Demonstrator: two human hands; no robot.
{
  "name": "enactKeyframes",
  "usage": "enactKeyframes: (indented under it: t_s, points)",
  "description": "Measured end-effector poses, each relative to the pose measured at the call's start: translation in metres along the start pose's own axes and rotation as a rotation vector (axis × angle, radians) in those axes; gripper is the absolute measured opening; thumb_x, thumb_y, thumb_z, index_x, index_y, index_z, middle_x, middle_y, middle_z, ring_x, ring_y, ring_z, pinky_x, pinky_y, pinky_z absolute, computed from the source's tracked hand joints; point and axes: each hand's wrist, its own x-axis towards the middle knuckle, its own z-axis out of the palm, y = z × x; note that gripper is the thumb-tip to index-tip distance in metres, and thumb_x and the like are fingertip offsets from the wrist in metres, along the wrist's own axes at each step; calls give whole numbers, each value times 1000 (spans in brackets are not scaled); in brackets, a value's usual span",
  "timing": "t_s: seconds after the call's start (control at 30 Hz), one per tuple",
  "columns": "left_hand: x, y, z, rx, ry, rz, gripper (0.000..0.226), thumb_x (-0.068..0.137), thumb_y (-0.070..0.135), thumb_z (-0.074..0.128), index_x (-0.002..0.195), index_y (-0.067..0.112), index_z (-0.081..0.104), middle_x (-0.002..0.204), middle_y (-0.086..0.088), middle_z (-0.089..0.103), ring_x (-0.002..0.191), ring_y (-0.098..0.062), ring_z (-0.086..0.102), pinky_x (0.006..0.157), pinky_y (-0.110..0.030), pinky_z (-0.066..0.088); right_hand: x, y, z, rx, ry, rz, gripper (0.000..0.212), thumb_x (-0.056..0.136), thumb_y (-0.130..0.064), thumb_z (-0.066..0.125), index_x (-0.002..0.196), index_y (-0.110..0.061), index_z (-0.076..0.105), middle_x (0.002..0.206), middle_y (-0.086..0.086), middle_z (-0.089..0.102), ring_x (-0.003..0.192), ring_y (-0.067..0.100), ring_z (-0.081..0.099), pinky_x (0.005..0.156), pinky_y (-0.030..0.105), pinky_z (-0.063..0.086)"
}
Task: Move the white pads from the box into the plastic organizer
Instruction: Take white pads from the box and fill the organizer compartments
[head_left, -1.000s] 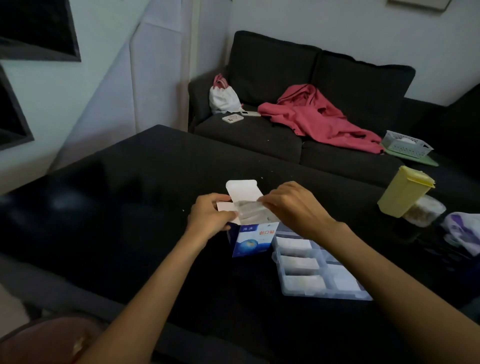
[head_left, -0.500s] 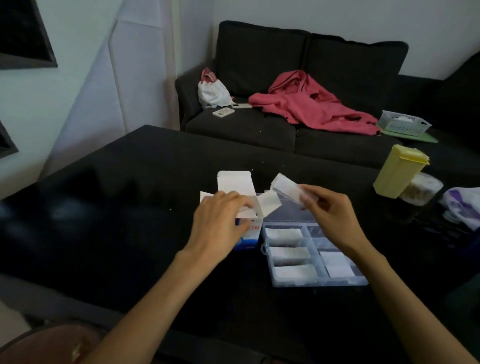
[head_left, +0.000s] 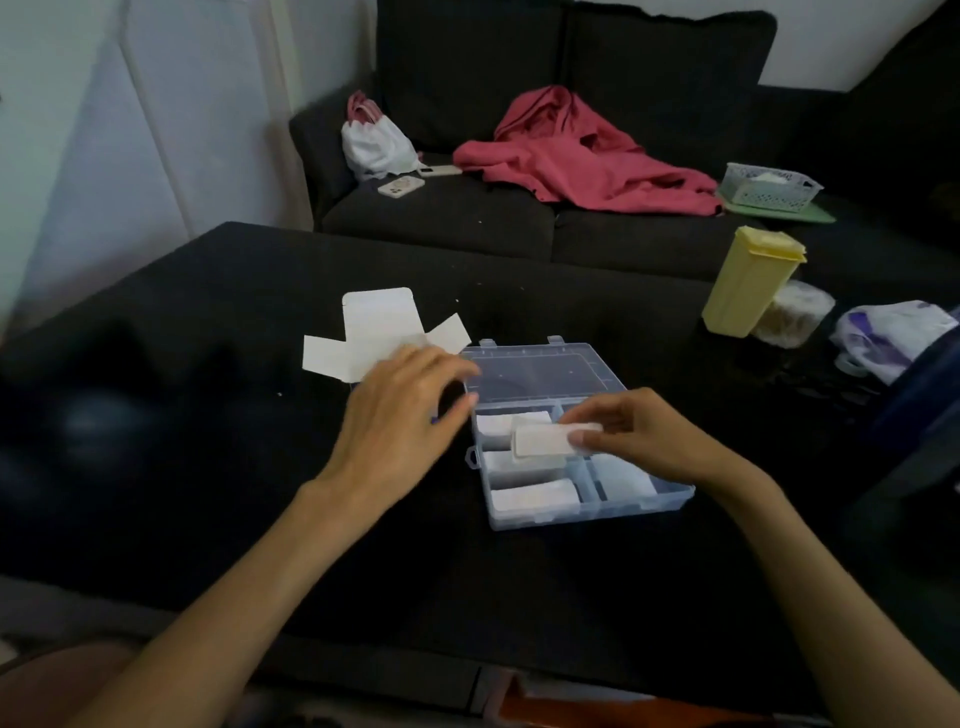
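On the black table (head_left: 208, 467) the right hand (head_left: 641, 434) pinches a white pad (head_left: 543, 440) by its right end between thumb and fingertips, holding it level just above the left-hand compartments of the clear plastic organizer (head_left: 644, 506). The organizer lies open, its transparent lid (head_left: 540, 371) folded back flat on the far side. Three more white pads already lie in the left column: one at the far end (head_left: 498, 423), partly hidden under the held pad, one in the middle (head_left: 501, 461), and one at the near end (head_left: 535, 496); another pale pad sits in the near right compartment (head_left: 623, 478). The left hand (head_left: 400, 421) is laid over the cardboard box (head_left: 382, 332), fingers loosely curved on its top, and whether it actually grips the box cannot be told. The box's white flaps stand spread open behind the hand, and its body is mostly hidden, touching or just beside the organizer's left edge. To the right stands a yellow lidded container (head_left: 748, 283), with a clear tub (head_left: 795, 314) beside it and a white and purple plastic bag (head_left: 888, 338) further right. Behind the table, a dark sofa (head_left: 467, 62) carries a red garment (head_left: 582, 156), a white drawstring bag (head_left: 374, 143), a phone (head_left: 400, 186) and a white basket (head_left: 769, 187).
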Motion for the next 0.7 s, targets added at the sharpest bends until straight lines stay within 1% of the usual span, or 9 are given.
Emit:
enactKeyframes:
  t_s: [0.03, 0.1, 0.17, 0.23, 0.3, 0.47, 0.53, 0.63, 0.7]
  points:
    - [-3, 8, 2, -51, -119, 34, 27, 90, 35, 59, 116, 28, 61, 112, 9, 61, 103, -5, 51, 86, -22, 39, 0, 1, 3, -23, -25, 1, 15, 87, -16, 61, 95, -29, 64, 98, -12, 63, 93, 5, 62, 76, 19, 54]
    - [-11, 18, 10, -101, -375, 55, 31, 92, 37, 55, 123, 33, 56, 116, 12, 58, 102, 0, 48, 88, -22, 43, 0, 2, 10, -109, -69, 1, 15, 88, -17, 61, 97, -28, 64, 100, -10, 62, 93, 5, 60, 76, 16, 49]
    - [-15, 19, 19, -82, -482, 65, 36, 93, 37, 53, 129, 35, 52, 125, 13, 54, 110, -1, 46, 94, -24, 43, 1, 4, 16, -205, -97, 15, 15, 89, -18, 60, 100, -26, 65, 107, -8, 61, 96, 5, 56, 79, 15, 45]
    - [-16, 18, 24, -46, -494, 96, 38, 93, 37, 53, 131, 36, 50, 132, 14, 50, 117, -1, 41, 97, -22, 38, 1, 5, 19, -231, -94, 39, 15, 89, -18, 60, 100, -26, 66, 115, -5, 61, 100, 7, 55, 86, 20, 45]
    - [-15, 17, 25, -51, -491, 99, 41, 93, 40, 53, 133, 36, 47, 134, 13, 48, 119, -1, 40, 95, -21, 35, 1, 4, 21, -219, -94, 46, 16, 89, -18, 60, 103, -23, 66, 114, -5, 60, 101, 8, 54, 89, 23, 45]
    - [-20, 14, 32, -33, -527, 130, 63, 79, 67, 55, 133, 35, 47, 131, 14, 50, 115, -1, 40, 90, -20, 35, 4, 2, 29, -215, -96, 63, 11, 86, -25, 65, 94, -31, 60, 109, -5, 60, 97, 11, 58, 90, 30, 50]
    - [-20, 11, 32, -12, -516, 163, 64, 77, 68, 56, 131, 35, 49, 130, 16, 51, 114, 0, 40, 90, -20, 34, 6, 3, 29, -234, -88, 79, 9, 84, -27, 66, 90, -31, 59, 104, -5, 60, 93, 10, 58, 89, 29, 51]
    - [-18, 11, 30, 28, -478, 218, 58, 80, 65, 55, 131, 36, 51, 131, 16, 48, 118, -2, 35, 92, -21, 34, 5, 3, 29, -272, -111, 77, 4, 85, -27, 65, 89, -26, 66, 95, -8, 62, 85, 7, 55, 83, 24, 49]
    - [-18, 10, 30, 54, -485, 236, 57, 82, 63, 54, 132, 36, 50, 131, 15, 46, 119, -3, 34, 94, -22, 34, 4, 3, 30, -367, -85, 76, 13, 87, -28, 63, 95, -23, 71, 96, -9, 64, 83, 5, 52, 83, 26, 48]
